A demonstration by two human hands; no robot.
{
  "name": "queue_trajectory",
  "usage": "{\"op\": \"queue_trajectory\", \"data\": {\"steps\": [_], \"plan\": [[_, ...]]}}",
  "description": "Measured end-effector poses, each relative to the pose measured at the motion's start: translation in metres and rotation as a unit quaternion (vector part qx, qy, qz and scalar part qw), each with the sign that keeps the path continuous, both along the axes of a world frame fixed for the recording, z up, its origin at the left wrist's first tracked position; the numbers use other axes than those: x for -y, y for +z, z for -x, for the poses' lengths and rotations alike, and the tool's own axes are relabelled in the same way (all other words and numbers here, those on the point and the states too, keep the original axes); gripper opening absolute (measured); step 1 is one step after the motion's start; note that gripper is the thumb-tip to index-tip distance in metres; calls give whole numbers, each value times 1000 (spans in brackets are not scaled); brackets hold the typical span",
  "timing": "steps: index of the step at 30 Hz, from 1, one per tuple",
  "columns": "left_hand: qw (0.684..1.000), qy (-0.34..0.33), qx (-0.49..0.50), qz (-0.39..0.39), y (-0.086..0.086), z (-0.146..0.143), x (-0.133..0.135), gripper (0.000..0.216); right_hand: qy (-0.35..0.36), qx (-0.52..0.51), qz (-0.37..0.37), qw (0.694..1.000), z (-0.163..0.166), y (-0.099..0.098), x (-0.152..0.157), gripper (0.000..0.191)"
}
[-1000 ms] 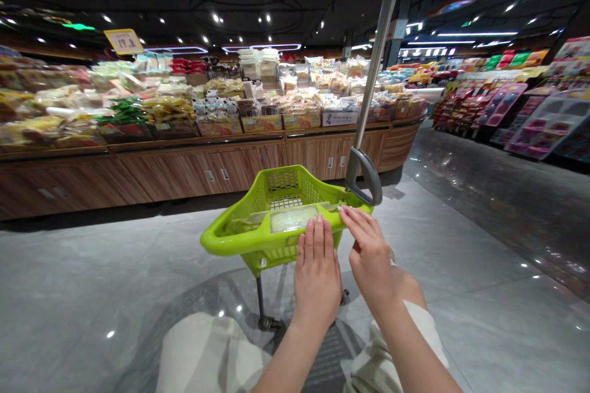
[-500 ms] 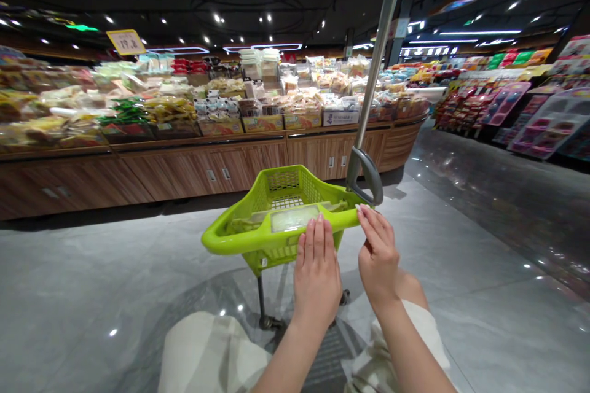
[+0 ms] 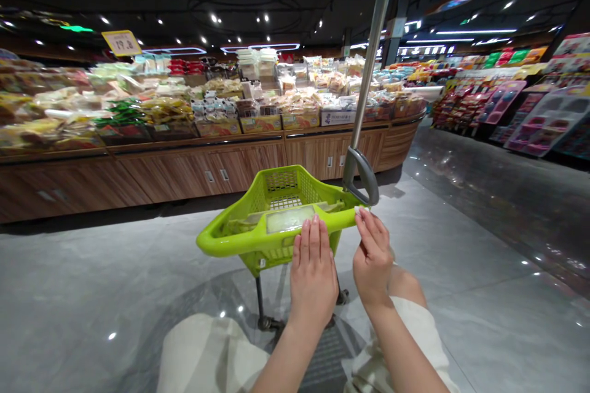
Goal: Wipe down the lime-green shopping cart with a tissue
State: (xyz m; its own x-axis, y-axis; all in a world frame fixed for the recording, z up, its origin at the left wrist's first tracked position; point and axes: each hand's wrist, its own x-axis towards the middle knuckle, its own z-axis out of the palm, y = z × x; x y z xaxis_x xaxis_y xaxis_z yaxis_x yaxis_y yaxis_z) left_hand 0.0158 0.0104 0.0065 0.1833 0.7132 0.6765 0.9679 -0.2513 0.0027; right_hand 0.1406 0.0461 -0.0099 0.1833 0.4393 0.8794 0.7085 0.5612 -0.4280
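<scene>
An upright shopping cart (image 3: 271, 196) with a lime-green plastic basket is in front of my knees, its green handle (image 3: 230, 244) toward me. My left hand (image 3: 314, 276) lies flat against the handle's middle, just under a clear panel (image 3: 290, 219), fingers straight and side by side. At the handle's right end, my right hand (image 3: 372, 258) is closed with bent fingers over the bar; its thumb is hidden. Just beyond those fingers a grey loop grip (image 3: 366, 178) joins a tall metal pole (image 3: 372, 49). The visible part of the basket's slatted floor holds no goods.
A long wooden display counter (image 3: 230, 166) crosses ahead, heaped with packaged goods. A price sign (image 3: 121, 43) stands above it at left. More stocked shelves (image 3: 465, 98) line the right side. Grey shiny floor (image 3: 461, 245) surrounds the cart.
The whole view has shifted slightly, with cart, hands and counter all a little farther left in the picture. Both hands keep their places on the handle.
</scene>
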Motion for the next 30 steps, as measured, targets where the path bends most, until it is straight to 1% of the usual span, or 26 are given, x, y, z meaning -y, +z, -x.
{"op": "queue_trajectory", "data": {"steps": [4, 6, 9, 12, 14, 16, 18, 20, 21, 23, 27, 29, 30], "plan": [[1000, 1, -5, -6, -2, 0, -1, 64, 97, 83, 5, 992, 20, 1, 12, 64], [1000, -2, -12, -5, -2, 3, -1, 63, 111, 91, -1, 990, 19, 1, 13, 66], [1000, -8, -10, -1, 0, 5, 1, 63, 60, 47, -9, 997, 4, -2, 5, 68], [1000, -11, -7, 0, 1, 5, 2, 63, -1, -7, -14, 1000, -6, -3, -4, 64], [1000, -7, -3, -3, 2, 3, 1, 63, -9, -12, -11, 1000, -3, -2, -3, 64], [1000, -2, 0, -6, 1, 1, 0, 64, 23, 19, -3, 1000, 6, 1, 2, 66], [1000, -2, 0, -10, -1, 1, -1, 64, 78, 64, 8, 995, 15, 5, 9, 66], [1000, -2, -4, -10, -2, 2, -1, 64, 122, 96, 11, 988, 18, 7, 12, 67], [1000, -2, -7, -8, -3, 3, -1, 64, 128, 100, 11, 987, 16, 8, 12, 68], [1000, -4, -14, -2, -3, 6, 0, 64, 106, 81, 8, 991, 7, 7, 9, 69], [1000, -10, -15, 1, 0, 6, 2, 63, 3, -5, -5, 1000, -9, 2, -2, 65], [1000, -7, -10, -1, 0, 4, 1, 64, -11, -11, -3, 1000, -5, 2, -2, 65], [1000, -5, -8, -2, 0, 3, 1, 64, -2, 0, 2, 1000, 0, 2, 0, 67]]}}
